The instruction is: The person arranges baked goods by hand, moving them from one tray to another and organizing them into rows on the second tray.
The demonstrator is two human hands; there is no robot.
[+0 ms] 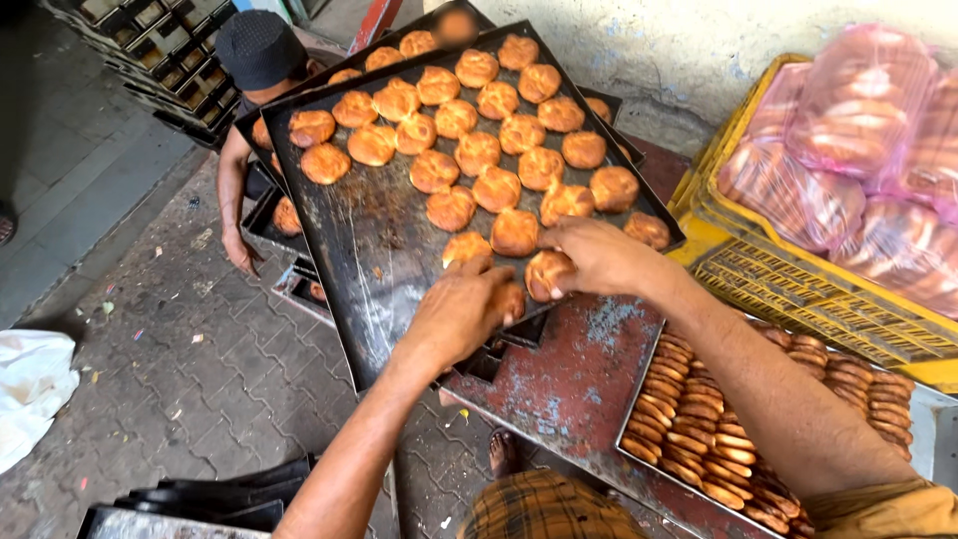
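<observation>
**Two hands gathering buns at the near edge of a dark baking tray**

Near the middle of the frame, the left hand (461, 311) lies palm down on the lower edge of the dark baking tray (349, 230), its fingers curled over a golden bun (509, 299) that is mostly hidden beneath them. Just to its right, the right hand (597, 255) reaches in from the lower right, fingers bent and closed around a second bun (544, 274), thumb pressing its side. The remaining buns (469, 150) sit in loose rows up the tray toward the top centre. The tray rests tilted on a worn red surface (579, 369). At lower right, a metal pan (639, 424) holds tightly packed upright buns. A yellow crate (788, 269) with pink bags (848, 130) fills the upper right. Another person in a dark cap (259, 48) crouches at upper left.
</observation>
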